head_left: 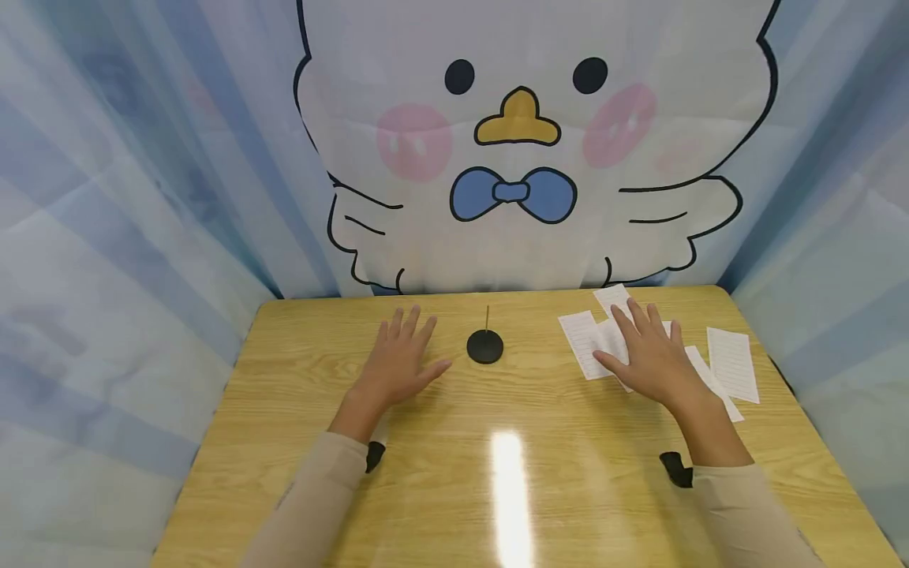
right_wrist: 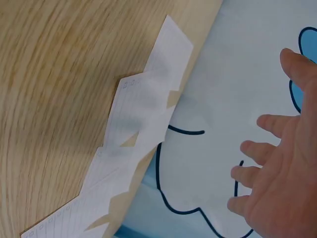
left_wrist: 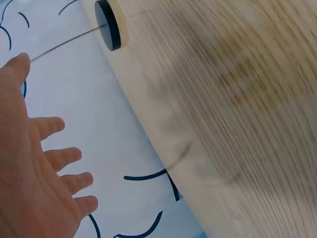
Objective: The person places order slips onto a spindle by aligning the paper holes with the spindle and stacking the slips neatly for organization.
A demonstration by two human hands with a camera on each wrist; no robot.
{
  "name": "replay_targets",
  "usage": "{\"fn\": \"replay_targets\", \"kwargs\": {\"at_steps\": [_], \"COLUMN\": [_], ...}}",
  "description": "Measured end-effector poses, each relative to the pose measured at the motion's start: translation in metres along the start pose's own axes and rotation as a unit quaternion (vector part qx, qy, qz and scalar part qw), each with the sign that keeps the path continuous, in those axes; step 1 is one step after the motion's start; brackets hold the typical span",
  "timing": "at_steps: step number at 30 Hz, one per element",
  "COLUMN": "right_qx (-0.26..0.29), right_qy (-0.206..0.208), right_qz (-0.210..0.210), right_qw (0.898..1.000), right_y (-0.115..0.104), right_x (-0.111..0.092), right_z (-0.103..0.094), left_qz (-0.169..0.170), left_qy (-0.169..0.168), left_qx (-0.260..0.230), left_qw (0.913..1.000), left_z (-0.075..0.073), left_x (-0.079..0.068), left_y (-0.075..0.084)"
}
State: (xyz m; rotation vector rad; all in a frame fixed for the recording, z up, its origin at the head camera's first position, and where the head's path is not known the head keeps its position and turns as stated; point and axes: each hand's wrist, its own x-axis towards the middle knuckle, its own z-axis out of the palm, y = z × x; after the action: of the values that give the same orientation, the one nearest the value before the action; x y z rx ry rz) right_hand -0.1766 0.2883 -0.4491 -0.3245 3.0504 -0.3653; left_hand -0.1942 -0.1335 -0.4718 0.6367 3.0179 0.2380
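Hovering wide-fingered, the right hand [head_left: 649, 359] partly hid the lined paper slips [head_left: 584, 345] — the left hand [head_left: 398, 363], equally splayed, hung near a black-based bill spike [head_left: 485, 347]; a cartoon-bird curtain [head_left: 511, 256] draped behind.

No legible text on the papers [right_wrist: 136, 106]

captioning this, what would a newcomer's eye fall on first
Probably the big cartoon face on the backdrop behind the table, with its yellow beak and blue bow tie. Then the black disc with a thin upright rod, on the table between the left hand and right hand. Last, the white lined slips scattered beneath and beside the right hand.
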Motion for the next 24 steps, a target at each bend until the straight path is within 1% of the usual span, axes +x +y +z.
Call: {"fn": "replay_targets", "kwargs": {"at_steps": [4, 12, 15, 19, 24], "right_qx": [-0.001, 0.009, 0.008, 0.024, 0.042], "right_qy": [0.006, 0.007, 0.012, 0.011, 0.01], "right_qz": [0.003, 0.011, 0.013, 0.019, 0.031], "right_qw": [1.0, 1.0, 1.0, 0.999, 0.999], "right_y": [0.014, 0.039, 0.047, 0.058, 0.073], "right_x": [-0.004, -0.012, -0.014, -0.016, -0.022], "right_z": [-0.001, -0.002, -0.003, -0.002, -0.001], "left_qz": [0.014, 0.027, 0.028, 0.027, 0.034], "left_qy": [0.006, 0.012, 0.013, 0.01, 0.008], "left_qx": [0.004, -0.014, -0.01, -0.007, -0.016], "left_qw": [0.9999, 0.9995, 0.9995, 0.9996, 0.9992], "left_z": [0.002, 0.01, 0.013, 0.018, 0.024], "left_x": [0.004, 0.012, 0.016, 0.023, 0.029], "left_y": [0.006, 0.016, 0.02, 0.024, 0.027]}}
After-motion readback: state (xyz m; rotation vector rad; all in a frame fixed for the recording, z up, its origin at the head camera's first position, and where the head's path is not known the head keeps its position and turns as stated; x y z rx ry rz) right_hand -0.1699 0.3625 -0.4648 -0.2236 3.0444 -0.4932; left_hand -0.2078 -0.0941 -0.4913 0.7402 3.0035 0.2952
